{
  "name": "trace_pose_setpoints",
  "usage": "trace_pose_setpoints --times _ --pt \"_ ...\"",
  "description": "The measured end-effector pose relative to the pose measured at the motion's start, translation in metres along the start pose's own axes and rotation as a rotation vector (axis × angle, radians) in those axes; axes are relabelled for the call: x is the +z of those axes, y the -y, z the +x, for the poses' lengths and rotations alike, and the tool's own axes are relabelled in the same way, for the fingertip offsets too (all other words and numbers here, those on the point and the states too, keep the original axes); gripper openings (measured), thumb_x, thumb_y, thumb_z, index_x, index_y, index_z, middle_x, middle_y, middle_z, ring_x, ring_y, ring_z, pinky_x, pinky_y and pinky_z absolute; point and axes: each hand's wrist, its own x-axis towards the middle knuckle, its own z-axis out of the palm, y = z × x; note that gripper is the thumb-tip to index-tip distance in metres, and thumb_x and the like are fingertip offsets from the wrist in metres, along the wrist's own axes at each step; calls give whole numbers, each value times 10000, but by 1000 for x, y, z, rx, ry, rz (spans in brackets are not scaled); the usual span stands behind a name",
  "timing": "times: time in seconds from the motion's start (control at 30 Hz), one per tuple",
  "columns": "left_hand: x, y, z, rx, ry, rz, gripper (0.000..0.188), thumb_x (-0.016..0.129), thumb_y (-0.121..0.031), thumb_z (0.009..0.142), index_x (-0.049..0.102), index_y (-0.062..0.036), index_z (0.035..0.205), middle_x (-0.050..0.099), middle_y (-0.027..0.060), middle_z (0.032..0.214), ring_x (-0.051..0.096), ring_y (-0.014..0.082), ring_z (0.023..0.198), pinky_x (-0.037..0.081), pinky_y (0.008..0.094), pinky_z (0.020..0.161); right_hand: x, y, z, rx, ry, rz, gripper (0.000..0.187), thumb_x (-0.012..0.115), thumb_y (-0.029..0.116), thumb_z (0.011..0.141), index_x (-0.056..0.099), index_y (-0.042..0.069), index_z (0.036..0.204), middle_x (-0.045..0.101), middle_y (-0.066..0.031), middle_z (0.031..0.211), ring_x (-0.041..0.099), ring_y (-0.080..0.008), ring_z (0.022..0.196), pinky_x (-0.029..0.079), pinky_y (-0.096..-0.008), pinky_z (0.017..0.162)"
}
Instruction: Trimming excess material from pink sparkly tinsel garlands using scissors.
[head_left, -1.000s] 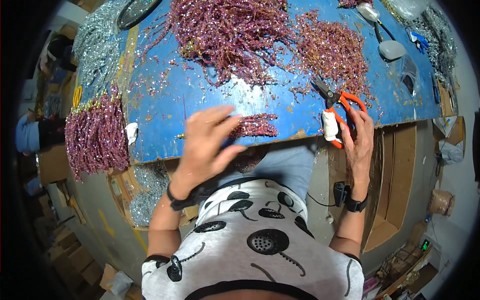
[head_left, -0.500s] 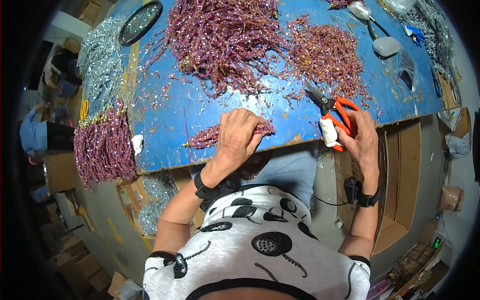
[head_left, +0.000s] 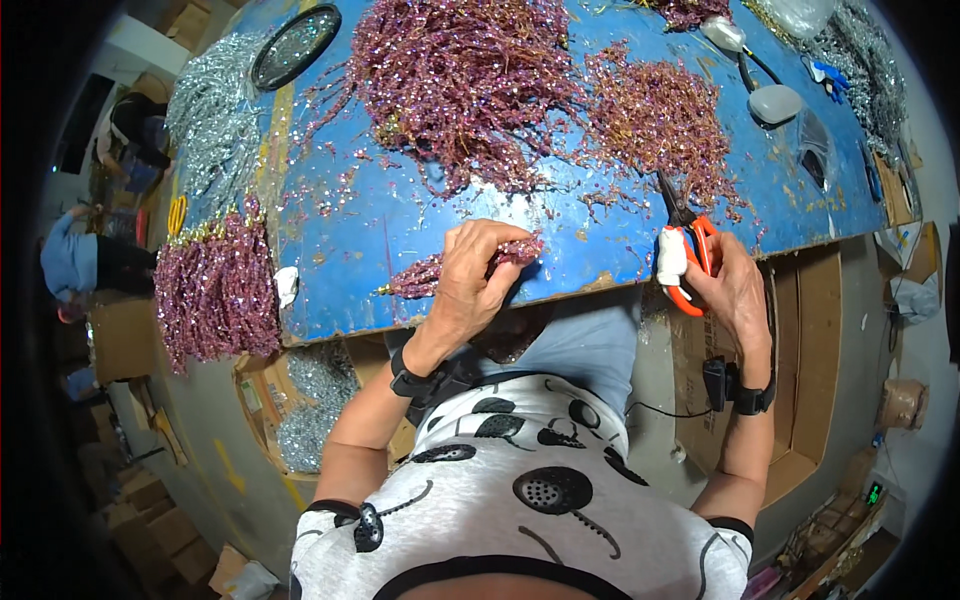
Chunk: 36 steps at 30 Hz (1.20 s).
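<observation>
Near the front edge of the blue table, my left hand (head_left: 472, 275) is closed around a bundle of pink glittery strands (head_left: 415, 279). The bundle's yellowish tied end points left, and its other end pokes out past my fingers on the right. My right hand (head_left: 733, 290) grips orange-handled shears (head_left: 709, 245) by the handles, one of which is wrapped in white. Their dark blades point away from me, toward a loose heap of pinkish clippings (head_left: 660, 120). A large pile of pink glittery strands (head_left: 455, 90) lies beyond my left hand.
Finished-looking pink bundles (head_left: 217, 295) hang over the table's left edge, beside silver strands (head_left: 212, 110). A black-rimmed oval dish (head_left: 297, 47) sits at the far left. At the far right lies a grey rounded object (head_left: 775, 104) on a dark stem. A cardboard box (head_left: 800, 350) stands below the table.
The shears have turned more upright and shifted slightly right, their blades now closer together. My left hand's fingers have shifted on the bundle, and its right end is bunched up.
</observation>
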Motion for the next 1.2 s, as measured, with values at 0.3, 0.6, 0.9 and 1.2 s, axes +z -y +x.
trace_pose_setpoints --times 0.3,0.6,0.9,1.2 --pt "-5 -13 0 12 -7 -58 266 630 -14 791 617 -52 1053 625 81 963 574 245 926 377 358 877 35 27 -66 -10 362 621 574 734 122 821 432 53 1305 643 -108 973 647 -219 880 503 -351 766" --pt "-7 -23 -6 45 10 -66 274 638 -36 794 618 -63 1066 649 54 971 585 227 920 359 365 896 43 60 -74 -245 471 378 675 758 183 803 377 71 1348 607 -219 1056 612 -436 955 486 -448 800" --pt "-1 -16 -6 57 54 -81 286 617 13 769 610 -45 1050 640 73 966 581 244 908 370 362 890 53 58 -72 -238 468 383 705 771 113 755 392 63 1347 603 -175 983 602 -392 878 479 -422 773" --pt "2 -18 -9 30 77 -80 288 612 -16 768 616 -55 1053 643 68 975 579 241 919 361 369 907 53 59 -74 -194 426 458 486 763 62 765 536 29 1193 626 -132 894 641 -292 808 495 -363 731"
